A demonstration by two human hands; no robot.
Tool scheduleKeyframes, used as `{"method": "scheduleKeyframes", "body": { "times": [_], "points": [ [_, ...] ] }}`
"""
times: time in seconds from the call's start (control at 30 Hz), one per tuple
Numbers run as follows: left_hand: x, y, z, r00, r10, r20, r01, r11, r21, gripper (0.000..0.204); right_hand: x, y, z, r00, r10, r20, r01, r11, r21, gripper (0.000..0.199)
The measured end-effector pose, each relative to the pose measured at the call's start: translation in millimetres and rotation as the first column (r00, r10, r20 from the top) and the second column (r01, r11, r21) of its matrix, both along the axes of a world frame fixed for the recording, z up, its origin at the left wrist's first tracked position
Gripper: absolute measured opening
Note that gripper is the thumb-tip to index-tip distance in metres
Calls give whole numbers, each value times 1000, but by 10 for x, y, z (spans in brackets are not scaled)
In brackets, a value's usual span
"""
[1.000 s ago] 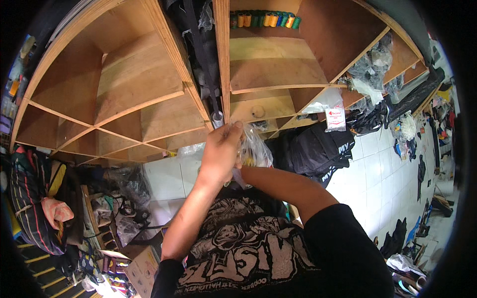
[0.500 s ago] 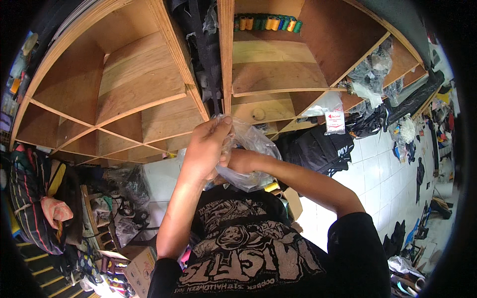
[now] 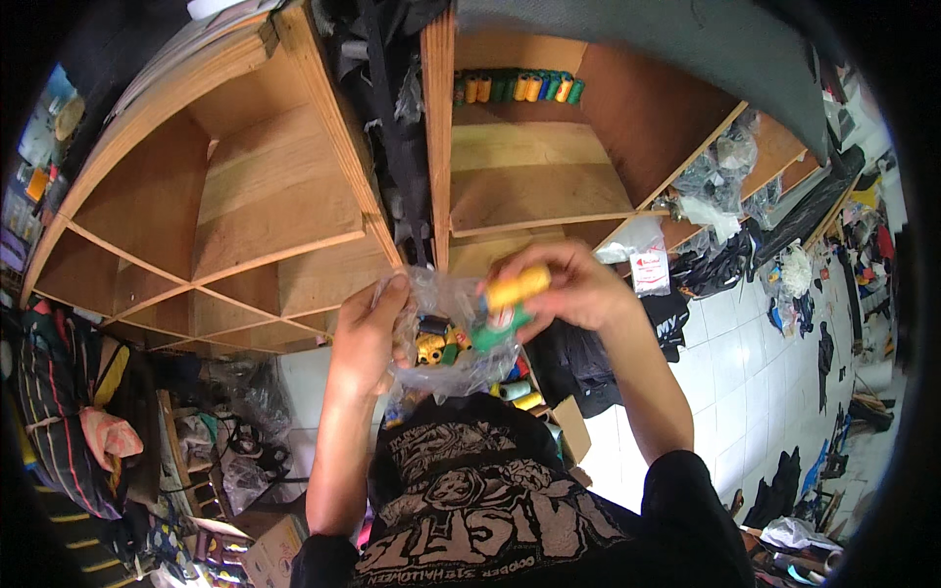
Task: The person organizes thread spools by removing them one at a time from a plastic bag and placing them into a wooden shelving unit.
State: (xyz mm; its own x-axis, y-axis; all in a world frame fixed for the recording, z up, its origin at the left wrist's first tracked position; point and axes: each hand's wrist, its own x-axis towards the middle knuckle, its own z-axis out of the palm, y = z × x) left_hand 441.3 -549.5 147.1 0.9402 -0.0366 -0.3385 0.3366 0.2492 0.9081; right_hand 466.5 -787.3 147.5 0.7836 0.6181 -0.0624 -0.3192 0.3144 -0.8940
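Note:
My left hand grips the rim of a clear plastic bag that holds several coloured thread spools. My right hand is just above the bag's mouth and holds two spools together, a yellow-orange spool and a green spool. Both hands are raised in front of a wooden shelf unit. A row of yellow and green spools lies at the back of the upper right compartment.
Black fabric hangs down the shelf's middle divider. Plastic bags sit on the right shelves. Dark clothes and small items lie on the white tiled floor at right. Cluttered bags and a cardboard box lie lower left.
My hands have parted slightly. The bag's mouth has come open, and my right hand has come up out of it with two spools.

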Motion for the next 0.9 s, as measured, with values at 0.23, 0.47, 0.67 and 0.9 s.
{"method": "scheduleKeyframes", "body": {
  "times": [0.23, 0.47, 0.67, 0.9],
  "points": [
    [-25, 27, -139, 997, 12, -70, -14, 1000, -22, 23, 1118, -512, -427, 563, -419, 712, 759, 602, -246, 32],
    [-41, 127, -200, 989, 87, -116, -91, 996, -24, 22, 1412, -425, -862, 414, 277, 867, 880, 124, -459, 41],
    [-44, 189, -325, 988, 97, -122, -106, 992, -69, 23, 1433, -467, -792, 407, 120, 905, 823, 383, -421, 69],
    [-47, 201, -355, 986, 123, -111, -128, 991, -39, 24, 1599, -756, -838, 515, -101, 851, 809, 384, -445, 86]
  ]
}}
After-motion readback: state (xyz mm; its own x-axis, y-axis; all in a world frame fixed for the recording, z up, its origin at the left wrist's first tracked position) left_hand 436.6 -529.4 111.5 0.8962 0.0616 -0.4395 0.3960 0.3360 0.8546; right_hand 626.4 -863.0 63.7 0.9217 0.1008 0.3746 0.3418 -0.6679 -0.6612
